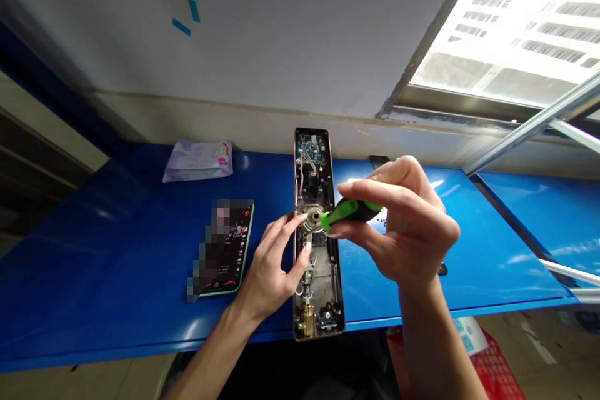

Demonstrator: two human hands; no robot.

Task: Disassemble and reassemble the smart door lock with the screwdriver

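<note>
A long, narrow opened housing (322, 272), which looks like an electronic door lock, lies lengthwise before me on the blue table. Inside it are a circuit board, pale wires, a round metal part (315, 217) near the middle and a brass fitting (307, 320) at the near end. My left hand (274, 265) reaches in from the left, its fingers apart; the index fingertip rests at the round part and the thumb lies lower over the housing. My right hand (407, 219) grips a green and black screwdriver (351, 212) above the round part. The screwdriver's tip is hard to make out.
Left of the housing lies a phone (227, 253) with a lit screen. Farther back is a pale purple packet (199, 160) by the wall. Something flat and dark (379, 161) lies behind my right hand. A metal frame (529, 128) stands at right, and a red crate (497, 365) sits below the table edge.
</note>
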